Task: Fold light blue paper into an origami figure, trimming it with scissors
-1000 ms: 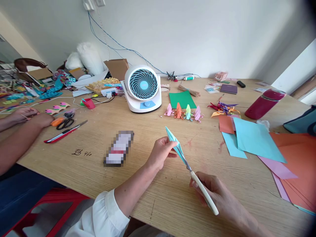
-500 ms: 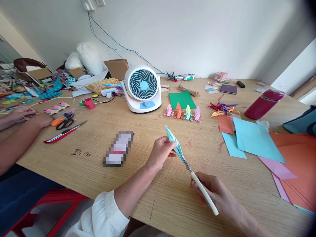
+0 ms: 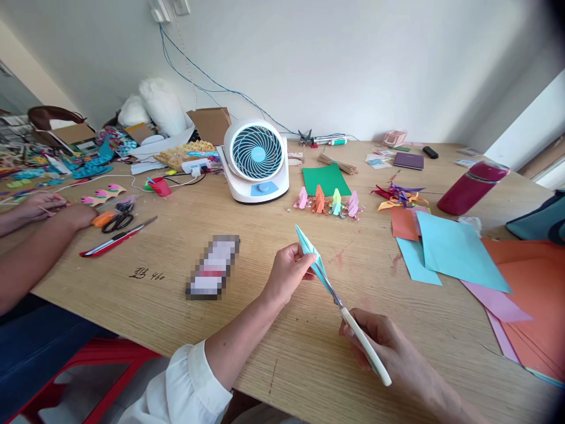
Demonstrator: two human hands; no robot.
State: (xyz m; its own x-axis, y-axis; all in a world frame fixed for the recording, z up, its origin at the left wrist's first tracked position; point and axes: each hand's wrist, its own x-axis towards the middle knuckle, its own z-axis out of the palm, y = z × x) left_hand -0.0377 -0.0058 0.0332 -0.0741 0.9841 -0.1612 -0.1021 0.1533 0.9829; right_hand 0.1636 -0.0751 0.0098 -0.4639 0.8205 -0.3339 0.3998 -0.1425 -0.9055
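My left hand (image 3: 289, 271) pinches a narrow folded piece of light blue paper (image 3: 304, 240) just above the table, its pointed end tilted away from me. In my right hand (image 3: 375, 341) are scissors (image 3: 364, 344) with white handles, the fingers wrapped round them. The metal blades lie along the lower part of the folded paper, which partly covers them. Beyond my hands stands a row of several small folded paper figures (image 3: 318, 200) in pink, orange, green and lilac, in front of a green paper sheet (image 3: 326, 179).
A white fan (image 3: 257, 159) stands at the back. To the right lie blue sheets (image 3: 461, 250), orange sheets (image 3: 525, 294) and a dark red flask (image 3: 472, 187). Left of my arm lies a phone (image 3: 214, 268); farther left are a red cutter knife (image 3: 117, 237), black scissors (image 3: 118, 221) and another person's arm (image 3: 44, 253).
Almost nothing differs: both hands, the folded paper and the scissors keep their places. The view has shifted very slightly.
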